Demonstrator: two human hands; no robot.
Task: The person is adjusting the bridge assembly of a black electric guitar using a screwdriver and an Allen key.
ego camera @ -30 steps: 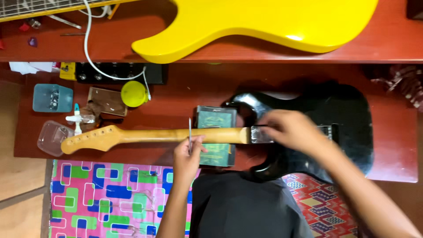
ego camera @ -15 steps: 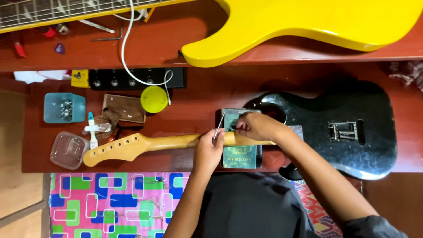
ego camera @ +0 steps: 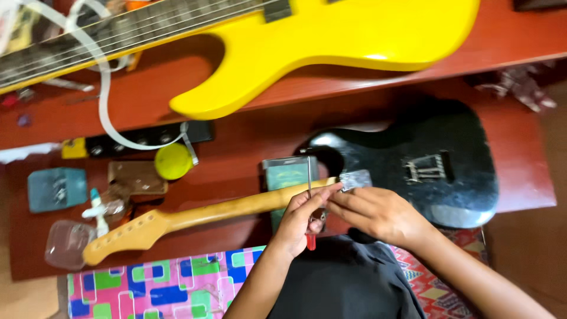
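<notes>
The left hand is curled tight around a small screwdriver with a thin metal shaft and a red handle tip poking out below the fist. The shaft stands up across the end of a smooth, pale wooden guitar neck, which lies on the red-brown table and runs left to its headstock. The right hand is half closed, its fingertips pinching something small right beside the screwdriver; what it is cannot be seen. Just right of the hands lies a shiny black guitar body. A teal box sits under the neck. Farther away lies a glossy yellow guitar. A round yellow lid is at the left.
</notes>
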